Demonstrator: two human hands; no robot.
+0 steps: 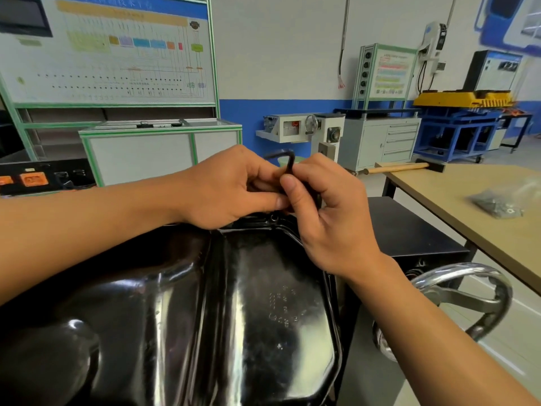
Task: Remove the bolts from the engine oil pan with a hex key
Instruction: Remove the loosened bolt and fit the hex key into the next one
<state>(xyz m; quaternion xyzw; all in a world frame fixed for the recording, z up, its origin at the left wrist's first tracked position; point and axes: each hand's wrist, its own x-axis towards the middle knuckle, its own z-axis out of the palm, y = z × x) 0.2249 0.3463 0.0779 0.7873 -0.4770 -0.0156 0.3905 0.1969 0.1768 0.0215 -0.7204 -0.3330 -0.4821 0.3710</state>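
Two grips sat together mid-frame over the far rim of the glossy black oil pan [263,303], which filled the lower frame. The left grip [234,186] and right grip [328,218] both pinched the hex key [288,162] (bent end upward).

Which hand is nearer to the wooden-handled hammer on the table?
Right. The right hand, pinching the hex key, has the hammer to its right; the left hand lies further left.
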